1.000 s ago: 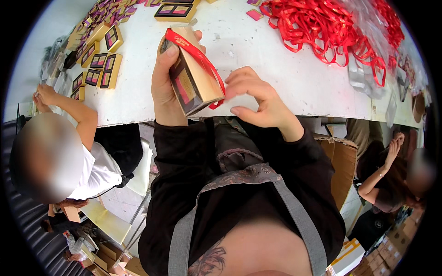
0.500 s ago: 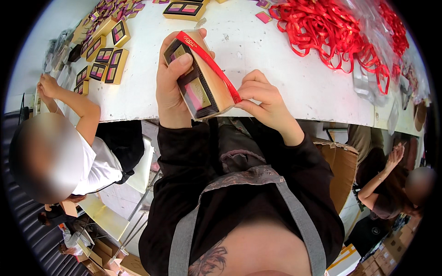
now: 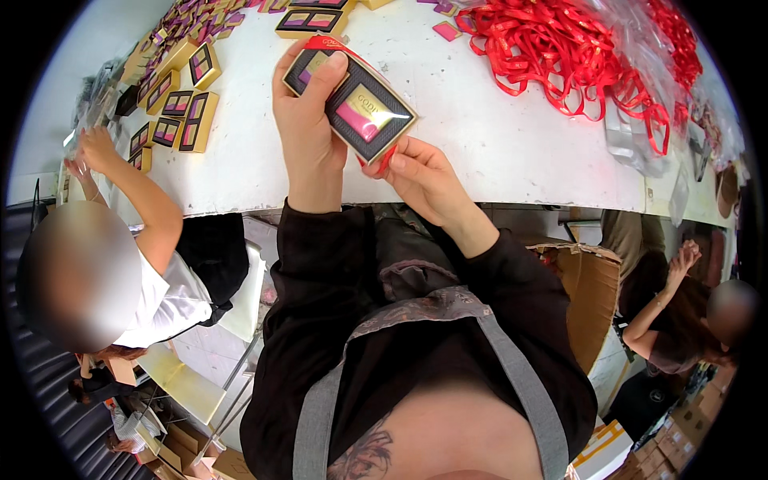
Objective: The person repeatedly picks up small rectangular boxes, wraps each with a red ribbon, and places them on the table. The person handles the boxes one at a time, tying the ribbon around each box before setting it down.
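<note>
A small gold gift box (image 3: 386, 138) with a clear front and a black tray is held tilted above the table, its front facing up. Two pink, purple and gold wrapped squares sit inside it. My left hand (image 3: 314, 148) grips the box's upper left part, the thumb pressed on the front. A red ribbon (image 3: 322, 43) crosses the upper end and shows again at the lower corner; the stretch behind the box is hidden. At that lower corner, the fingers of my right hand (image 3: 430, 181) are closed on the ribbon.
A heap of red ribbons (image 3: 552, 56) lies at the right, beside clear plastic bags (image 3: 636, 144). Several filled boxes (image 3: 198, 122) stand at the left, with loose wrapped squares (image 3: 188, 28) behind. A co-worker's arm (image 3: 144, 184) reaches over the left table edge. A cardboard carton (image 3: 594, 296) stands below.
The box has turned so its front faces up more fully. The ribbon has gone from across its side to its upper end and lower corner. My right hand has moved left and slightly down.
</note>
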### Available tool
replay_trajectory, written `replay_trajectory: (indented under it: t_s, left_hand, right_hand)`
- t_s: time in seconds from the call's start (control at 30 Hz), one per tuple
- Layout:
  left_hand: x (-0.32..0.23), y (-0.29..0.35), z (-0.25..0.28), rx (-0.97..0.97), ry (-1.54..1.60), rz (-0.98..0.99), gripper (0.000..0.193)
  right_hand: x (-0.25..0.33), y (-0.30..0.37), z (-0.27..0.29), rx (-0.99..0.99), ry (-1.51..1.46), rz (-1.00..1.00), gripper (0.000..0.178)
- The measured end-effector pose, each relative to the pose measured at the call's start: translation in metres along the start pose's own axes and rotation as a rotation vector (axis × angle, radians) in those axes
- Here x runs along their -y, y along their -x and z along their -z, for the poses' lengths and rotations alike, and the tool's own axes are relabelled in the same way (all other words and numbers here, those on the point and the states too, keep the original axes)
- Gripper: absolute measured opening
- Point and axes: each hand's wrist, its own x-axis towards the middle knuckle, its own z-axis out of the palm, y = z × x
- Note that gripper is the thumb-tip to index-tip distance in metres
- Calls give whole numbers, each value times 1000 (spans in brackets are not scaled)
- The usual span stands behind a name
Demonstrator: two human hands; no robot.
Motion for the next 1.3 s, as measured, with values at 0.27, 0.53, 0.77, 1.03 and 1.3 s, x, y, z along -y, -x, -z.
replay_trajectory:
  t_s: [0.27,0.53,0.77,1.03,1.3]
  left_hand:
    - [35,-8,6,-250,50,-48,42]
    - [47,2,2,-262,-377,-531,49]
    - [45,9,0,-193,-460,-683,53]
    - [40,4,2,-165,-424,-574,53]
    - [56,-94,-9,486,-962,-633,40]
  right_hand:
    - [-4,1,-1,-94,-520,-205,18]
    - [5,3,-3,-330,-683,-181,11]
    - [18,7,-12,-360,-802,-229,11]
    - [16,26,1,-673,414,214,38]
    - [156,121,33,-305,1124,-74,47]
